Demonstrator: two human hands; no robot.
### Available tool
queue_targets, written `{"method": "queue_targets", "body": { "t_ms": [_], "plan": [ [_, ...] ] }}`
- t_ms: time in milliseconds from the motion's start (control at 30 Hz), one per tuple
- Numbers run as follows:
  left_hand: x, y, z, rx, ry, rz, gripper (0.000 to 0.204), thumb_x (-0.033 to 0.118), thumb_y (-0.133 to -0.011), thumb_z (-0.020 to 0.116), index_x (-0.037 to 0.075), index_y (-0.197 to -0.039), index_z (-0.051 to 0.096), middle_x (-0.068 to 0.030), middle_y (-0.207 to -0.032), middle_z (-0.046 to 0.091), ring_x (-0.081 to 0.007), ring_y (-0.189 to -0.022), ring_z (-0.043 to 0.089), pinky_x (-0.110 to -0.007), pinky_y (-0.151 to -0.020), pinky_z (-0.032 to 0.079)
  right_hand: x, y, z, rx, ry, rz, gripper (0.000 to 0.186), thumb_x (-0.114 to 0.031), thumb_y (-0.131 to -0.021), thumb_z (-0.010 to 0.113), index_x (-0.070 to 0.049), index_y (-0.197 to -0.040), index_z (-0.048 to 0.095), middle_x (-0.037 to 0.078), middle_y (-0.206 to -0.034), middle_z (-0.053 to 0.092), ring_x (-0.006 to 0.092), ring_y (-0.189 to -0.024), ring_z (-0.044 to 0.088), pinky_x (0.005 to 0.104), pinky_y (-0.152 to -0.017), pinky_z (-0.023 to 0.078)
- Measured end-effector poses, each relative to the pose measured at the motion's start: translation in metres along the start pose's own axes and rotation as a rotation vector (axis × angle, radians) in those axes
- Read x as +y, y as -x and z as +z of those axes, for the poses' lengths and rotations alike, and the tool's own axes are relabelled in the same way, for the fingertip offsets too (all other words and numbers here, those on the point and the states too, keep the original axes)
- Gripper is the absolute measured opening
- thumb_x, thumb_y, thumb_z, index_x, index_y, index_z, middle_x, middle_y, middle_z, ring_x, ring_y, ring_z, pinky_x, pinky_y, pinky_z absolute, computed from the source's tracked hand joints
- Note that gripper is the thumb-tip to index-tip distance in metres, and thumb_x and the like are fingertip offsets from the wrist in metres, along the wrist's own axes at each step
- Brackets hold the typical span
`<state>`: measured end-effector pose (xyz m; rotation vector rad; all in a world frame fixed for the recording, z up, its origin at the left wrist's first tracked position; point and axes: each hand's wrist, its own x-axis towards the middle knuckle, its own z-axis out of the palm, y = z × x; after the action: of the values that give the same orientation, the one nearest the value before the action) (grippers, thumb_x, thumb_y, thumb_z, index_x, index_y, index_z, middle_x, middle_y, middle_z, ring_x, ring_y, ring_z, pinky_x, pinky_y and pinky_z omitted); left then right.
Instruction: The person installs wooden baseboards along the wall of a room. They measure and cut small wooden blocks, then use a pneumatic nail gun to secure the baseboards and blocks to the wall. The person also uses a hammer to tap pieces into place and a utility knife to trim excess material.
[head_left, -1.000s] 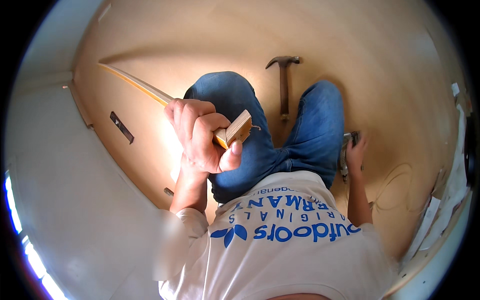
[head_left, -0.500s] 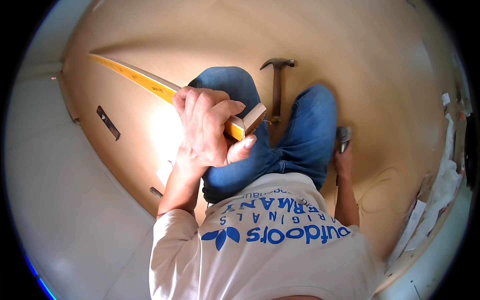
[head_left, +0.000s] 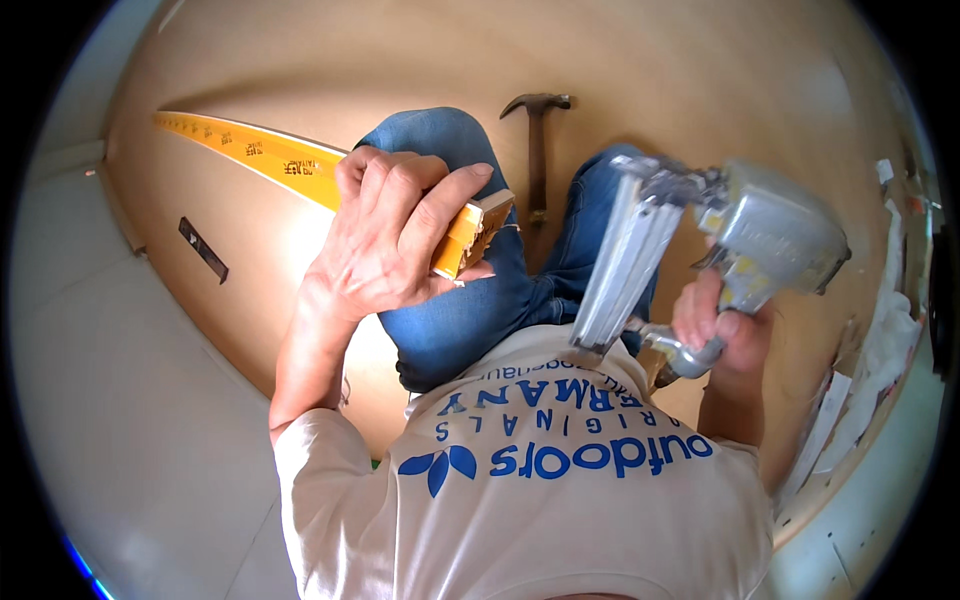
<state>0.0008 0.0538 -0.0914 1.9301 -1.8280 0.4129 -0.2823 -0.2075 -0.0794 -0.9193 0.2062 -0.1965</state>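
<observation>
one long yellow strip (head_left: 285, 163) passes through the left hand (head_left: 385, 228).

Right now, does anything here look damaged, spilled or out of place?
Yes, one small thing: the near end of the long, thin, yellow-faced strip, sticking out past the bare left hand, looks ragged. Pale, frayed bits show along its edge, as if chipped. I see nothing spilled.

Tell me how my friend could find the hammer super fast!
Find the blue jeans on the tan floor, then look between the two bent knees. The hammer lies there, its dark claw head at the end away from the person. Unlike the silver nail gun in the right hand, it lies loose, with a brown handle.
</observation>
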Motion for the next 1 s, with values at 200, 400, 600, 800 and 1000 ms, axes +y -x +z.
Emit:
{"method": "queue_targets", "body": {
  "t_ms": [200, 400, 600, 800, 1000],
  "plan": [
    [-0.004, -0.001, -0.002, 0.003, 0.143, -0.012, 0.079, 0.066, -0.080, 0.074, 0.009, -0.134, 0.062, -0.0099, -0.103, 0.054, -0.0284, -0.093, 0.056, -0.045, -0.085, 0.045, 0.023, -0.009, 0.022, -0.069, 0.062, 0.119, 0.059, -0.007, -0.085, 0.072, 0.002, -0.140, 0.051, 0.017, -0.097, 0.067, 0.0212, -0.075, 0.066, 0.0336, -0.067, 0.056],
    [-0.004, -0.006, -0.005, -0.031, 0.093, 0.039, 0.086, 0.072, -0.081, 0.067, 0.007, -0.138, 0.060, -0.0107, -0.105, 0.055, -0.0290, -0.094, 0.057, -0.045, -0.087, 0.045, 0.028, -0.016, 0.030, -0.115, 0.016, 0.099, 0.072, -0.004, -0.086, 0.069, 0.000, -0.153, 0.041, 0.031, -0.140, 0.055, 0.0139, -0.071, 0.066, 0.0251, -0.060, 0.057],
    [-0.011, -0.005, 0.003, -0.018, 0.053, 0.114, 0.095, 0.080, -0.082, 0.064, 0.001, -0.135, 0.060, -0.0136, -0.101, 0.056, -0.0291, -0.092, 0.055, -0.044, -0.081, 0.044, 0.032, -0.012, 0.024, -0.146, 0.044, 0.114, 0.075, -0.001, -0.087, 0.062, 0.010, -0.154, 0.029, 0.038, -0.145, 0.048, 0.0197, -0.065, 0.068, 0.0280, -0.057, 0.059],
    [-0.006, -0.008, 0.001, -0.037, 0.075, 0.039, 0.085, 0.072, -0.084, 0.066, 0.003, -0.134, 0.062, -0.0117, -0.107, 0.058, -0.0295, -0.095, 0.056, -0.044, -0.085, 0.043, 0.029, -0.013, 0.034, -0.072, -0.032, 0.152, 0.075, 0.001, -0.086, 0.066, 0.001, -0.155, 0.035, 0.034, -0.142, 0.053, 0.0136, -0.070, 0.066, 0.0249, -0.059, 0.059],
    [-0.008, -0.010, 0.010, 0.002, 0.064, 0.069, 0.086, 0.073, -0.085, 0.064, 0.000, -0.132, 0.063, -0.0127, -0.104, 0.059, -0.0295, -0.095, 0.057, -0.045, -0.085, 0.042, 0.041, -0.012, 0.029, -0.099, -0.069, 0.096, 0.075, 0.003, -0.086, 0.063, 0.002, -0.155, 0.033, 0.034, -0.140, 0.054, 0.0161, -0.069, 0.066, 0.0266, -0.060, 0.060]
  ]
}}
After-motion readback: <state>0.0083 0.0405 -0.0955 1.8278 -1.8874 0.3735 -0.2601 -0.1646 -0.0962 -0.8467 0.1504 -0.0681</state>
